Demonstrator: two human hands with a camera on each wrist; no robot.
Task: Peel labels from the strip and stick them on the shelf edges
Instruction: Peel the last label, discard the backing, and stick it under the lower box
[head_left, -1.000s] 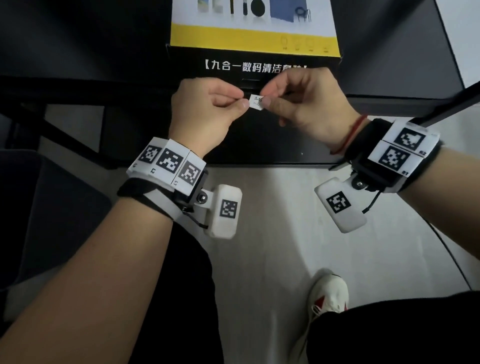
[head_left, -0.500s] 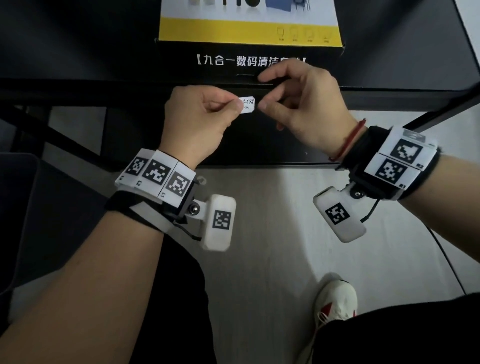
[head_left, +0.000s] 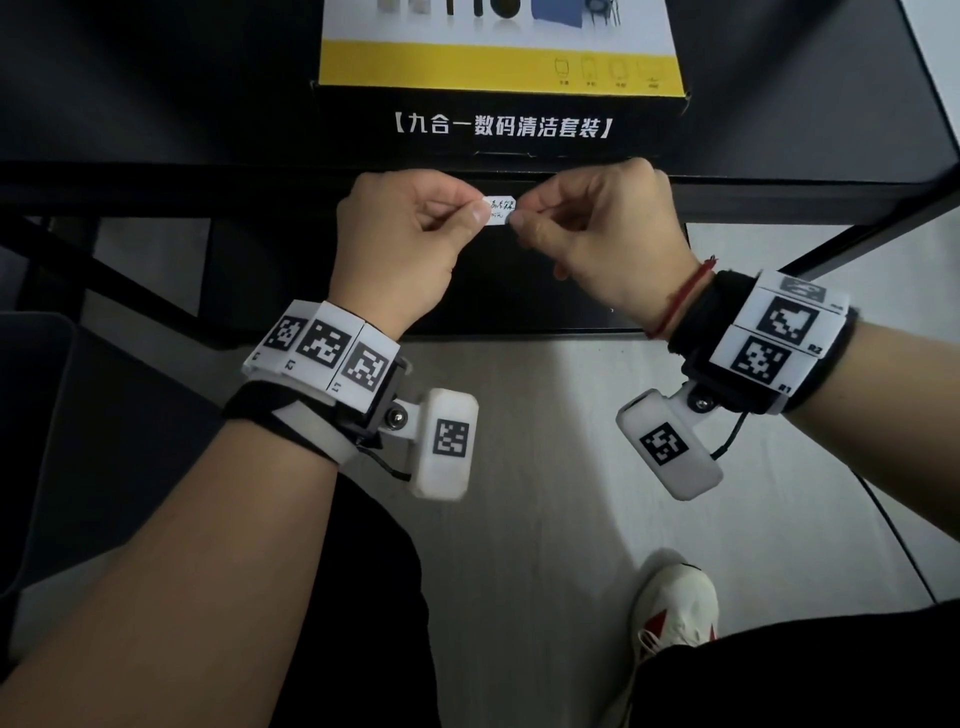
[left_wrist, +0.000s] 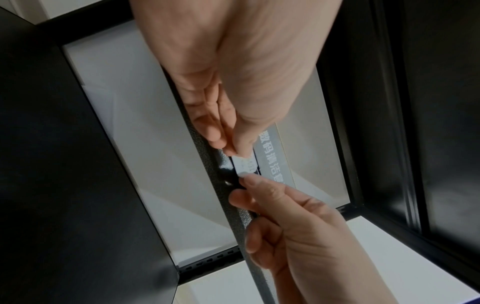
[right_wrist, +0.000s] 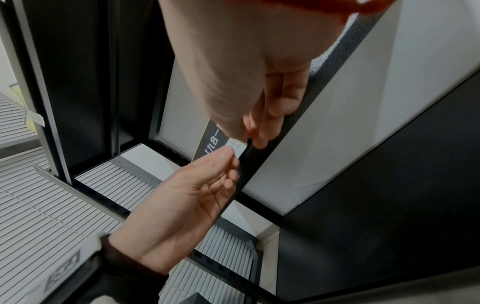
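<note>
A small white label (head_left: 501, 210) with handwriting is held up against the black front edge of the shelf (head_left: 208, 179), just below a black-and-yellow cleaning-kit box (head_left: 498, 98) that stands on the shelf. The left hand (head_left: 400, 244) pinches the label's left end between thumb and forefinger, and the right hand (head_left: 602, 234) pinches its right end the same way. The remaining fingers of both hands are curled in. A white shoe (head_left: 675, 608) stands on the pale floor below.
</note>
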